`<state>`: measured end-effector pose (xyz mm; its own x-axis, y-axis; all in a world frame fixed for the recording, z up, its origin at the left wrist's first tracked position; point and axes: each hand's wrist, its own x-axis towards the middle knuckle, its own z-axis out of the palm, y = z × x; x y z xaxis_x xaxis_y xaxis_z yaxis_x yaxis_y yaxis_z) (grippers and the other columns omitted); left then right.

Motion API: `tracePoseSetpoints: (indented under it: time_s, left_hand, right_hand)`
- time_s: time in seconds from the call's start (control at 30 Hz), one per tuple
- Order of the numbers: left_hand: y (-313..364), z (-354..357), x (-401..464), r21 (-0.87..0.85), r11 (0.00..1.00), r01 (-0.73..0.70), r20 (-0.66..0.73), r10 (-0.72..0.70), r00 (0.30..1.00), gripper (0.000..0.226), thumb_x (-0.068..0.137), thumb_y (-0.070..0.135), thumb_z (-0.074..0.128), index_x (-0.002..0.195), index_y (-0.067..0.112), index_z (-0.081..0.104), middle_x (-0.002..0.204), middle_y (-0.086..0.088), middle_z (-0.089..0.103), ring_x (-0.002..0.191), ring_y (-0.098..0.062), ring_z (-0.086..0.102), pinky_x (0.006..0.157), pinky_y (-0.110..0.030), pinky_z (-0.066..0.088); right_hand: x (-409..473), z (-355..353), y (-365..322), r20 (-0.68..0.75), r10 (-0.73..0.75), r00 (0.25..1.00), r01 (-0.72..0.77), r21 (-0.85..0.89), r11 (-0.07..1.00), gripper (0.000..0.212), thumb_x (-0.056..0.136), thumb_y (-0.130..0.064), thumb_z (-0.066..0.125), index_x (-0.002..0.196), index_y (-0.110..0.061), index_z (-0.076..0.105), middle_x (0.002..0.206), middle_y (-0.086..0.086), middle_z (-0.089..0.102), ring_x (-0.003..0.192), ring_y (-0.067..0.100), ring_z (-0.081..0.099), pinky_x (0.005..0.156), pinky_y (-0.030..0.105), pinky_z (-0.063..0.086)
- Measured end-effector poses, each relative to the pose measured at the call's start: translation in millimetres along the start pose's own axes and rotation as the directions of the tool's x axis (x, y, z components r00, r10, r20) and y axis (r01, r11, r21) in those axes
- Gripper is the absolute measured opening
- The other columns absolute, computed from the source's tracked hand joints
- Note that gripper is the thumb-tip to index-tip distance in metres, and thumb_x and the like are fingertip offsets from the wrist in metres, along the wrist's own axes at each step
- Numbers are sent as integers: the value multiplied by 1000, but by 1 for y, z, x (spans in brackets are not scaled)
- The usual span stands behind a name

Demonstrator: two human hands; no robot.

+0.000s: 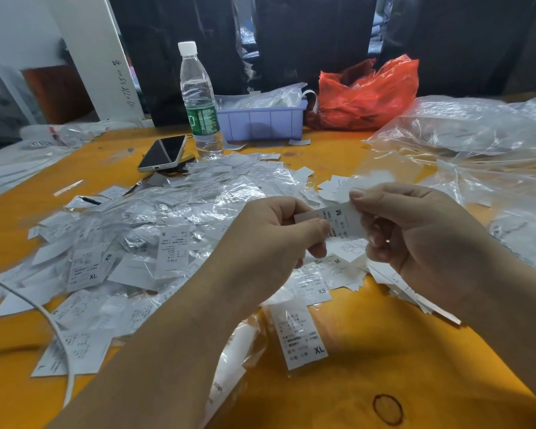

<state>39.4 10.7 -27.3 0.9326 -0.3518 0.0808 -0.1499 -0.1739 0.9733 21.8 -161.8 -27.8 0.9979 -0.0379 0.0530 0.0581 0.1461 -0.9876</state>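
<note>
1. Two hands share one label (338, 222), marked M, holding it flat between them above the table (384, 351), likely so its print can be read for sorting.
2. Thumb and curled fingers of the left hand (270, 243) pinch one end, steadying it.
3. Thumb and curled fingers of the right hand (415, 230) clamp the other end; a blurred clear film shows just above these fingers, perhaps a sleeve.
4. Left of the fingers spreads the pile (155, 243) of bagged labels, within easy reach.
5. Beyond the fingers stand a bottle (200, 100), phone (164, 153) and tray (260, 120), clear of the work.
</note>
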Motion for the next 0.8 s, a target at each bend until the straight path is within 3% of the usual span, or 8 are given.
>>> tracePoseSetpoints:
  time_s: [0.4, 0.8]
  left_hand:
    - [3, 1, -1, -37, 999, 37, 33, -36, 999, 14, 90, 8, 62, 77, 9, 67, 53, 3, 60, 42, -6, 41, 41, -15, 33]
    - [1, -2, 0, -89, 986, 138, -13, -140, 990, 15, 88, 5, 62, 73, 6, 65, 54, -2, 60, 41, -10, 39, 38, -18, 32]
  right_hand:
    - [0, -1, -2, -2, -14, 1000, 14, -52, 999, 27, 68, -36, 69, 50, -16, 63, 54, 1, 49, 48, 10, 38, 45, 23, 32]
    - [-4, 0, -3, -17, -287, 958, 273, -251, 929, 32, 74, -40, 67, 62, -11, 73, 53, -2, 54, 50, 10, 44, 45, 21, 34]
